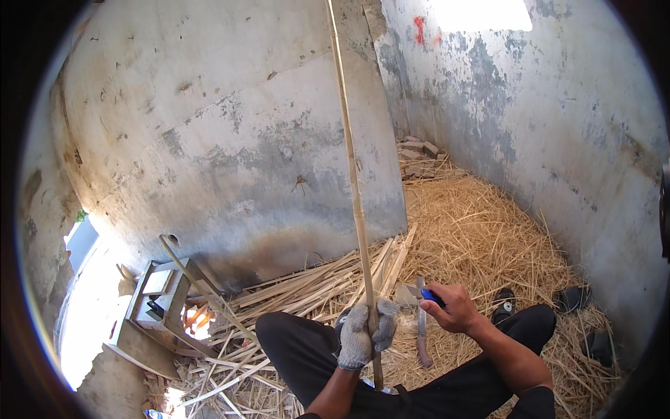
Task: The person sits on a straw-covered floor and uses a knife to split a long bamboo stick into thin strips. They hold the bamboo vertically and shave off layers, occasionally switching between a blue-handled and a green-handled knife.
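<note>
A long, thin bamboo pole (pixel 354 178) stands nearly upright in front of me, its lower end between my legs. My left hand (pixel 364 328), in a grey knitted glove, is closed round the pole near its bottom. In my bare right hand (pixel 453 307) is a small blue-handled tool (pixel 433 298), probably a knife; it points left toward the pole. Its working end is too blurred to make out. Below the right hand lies a knife (pixel 423 353) with a wooden handle, its blade pointing away from me.
Split bamboo strips (pixel 293 297) lie along the far wall (pixel 265 140). Straw-like shavings (pixel 481 230) cover the floor to the right, with dark sandals (pixel 572 299) beside my knee. At left stands a wooden stand (pixel 164 300) with a slanting stick (pixel 209 290). Bricks (pixel 419 148) lie in the far corner.
</note>
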A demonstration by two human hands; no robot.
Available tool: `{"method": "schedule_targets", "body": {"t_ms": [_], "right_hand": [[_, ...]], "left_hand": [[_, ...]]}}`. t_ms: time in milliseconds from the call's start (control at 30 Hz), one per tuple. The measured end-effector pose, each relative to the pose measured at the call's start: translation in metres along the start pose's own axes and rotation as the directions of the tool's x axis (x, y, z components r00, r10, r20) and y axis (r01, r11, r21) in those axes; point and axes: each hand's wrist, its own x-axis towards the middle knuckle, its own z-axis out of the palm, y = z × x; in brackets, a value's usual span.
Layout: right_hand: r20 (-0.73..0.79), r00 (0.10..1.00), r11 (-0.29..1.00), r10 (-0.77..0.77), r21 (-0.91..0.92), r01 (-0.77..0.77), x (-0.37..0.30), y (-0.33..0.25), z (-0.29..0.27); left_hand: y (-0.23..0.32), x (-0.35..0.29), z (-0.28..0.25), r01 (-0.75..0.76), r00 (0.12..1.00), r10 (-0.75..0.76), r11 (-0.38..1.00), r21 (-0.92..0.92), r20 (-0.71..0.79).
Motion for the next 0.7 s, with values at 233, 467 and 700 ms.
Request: {"method": "schedule_targets", "body": {"t_ms": [233,467,700], "right_hand": [[-0.030,1.000,1.000,0.000,0.025,0.001,-0.002,0.004,0.000],[-0.169,0.954,0.961,-0.248,-0.170,0.220,0.033,-0.026,-0.035],[-0.143,0.863,0.833,-0.485,-0.376,0.406,0.095,-0.026,-0.061]], "left_hand": [[-0.010,-0.003,-0.005,0.014,0.993,-0.005,0.996,-0.086,0.115],[-0.015,-0.032,0.007,0.139,0.989,-0.141,0.989,0.046,0.036],[-0.033,-0.052,0.015,0.250,0.968,-0.251,0.966,0.060,0.010]]}}
